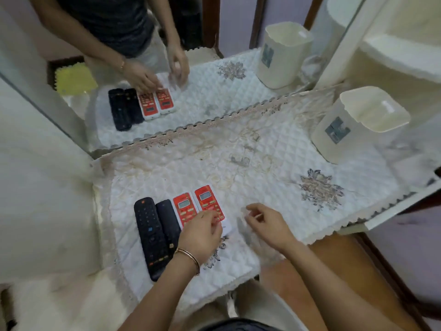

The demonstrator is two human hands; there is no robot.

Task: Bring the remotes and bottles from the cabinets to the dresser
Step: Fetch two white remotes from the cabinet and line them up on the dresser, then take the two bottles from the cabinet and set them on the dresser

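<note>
Remotes lie four in a row on the quilted white cloth (274, 163) that covers the dresser (391, 211), near its left front part: a long black remote (149, 235) on the far left, a shorter black remote (167, 218) touching its right side, then a red-faced remote (184, 209) and a second red-faced remote (207, 199) side by side. The left hand (201, 235), with a thin bangle (189, 255) at the wrist, rests over the near ends of the two red remotes; its fingertips touch the face of the right-hand one, and the fingers are bent but not closed round it, so nothing is lifted. The right hand (268, 225) hovers just to the right of the row, apart from the remotes, fingers loosely curled and holding nothing. A cream bin (353, 130) stands well apart at the far right of the cloth. The mirror (167, 68) behind repeats the remotes, both hands and the bin
</note>
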